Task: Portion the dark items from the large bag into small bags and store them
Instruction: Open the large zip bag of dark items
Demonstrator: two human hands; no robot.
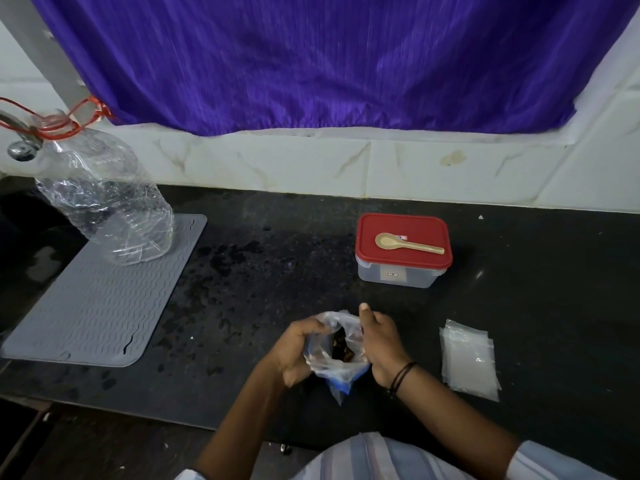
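Your left hand (298, 351) and right hand (379, 344) each pinch one large bag's (341, 370) mouth, dark items (343, 348) inside. One small-bag stack (469, 358), one box (403, 251), one spoon (407, 243).

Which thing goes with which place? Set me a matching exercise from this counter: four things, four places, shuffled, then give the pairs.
Things
1. spoon
2. clear plastic bottle
3. stack of small bags
4. large bag

Places
A. on the grey mat, at the left
B. held open between the left hand and right hand
C. on the red lid of the container
D. flat on the black counter, right of the hands

Pairs: 1-C, 2-A, 3-D, 4-B
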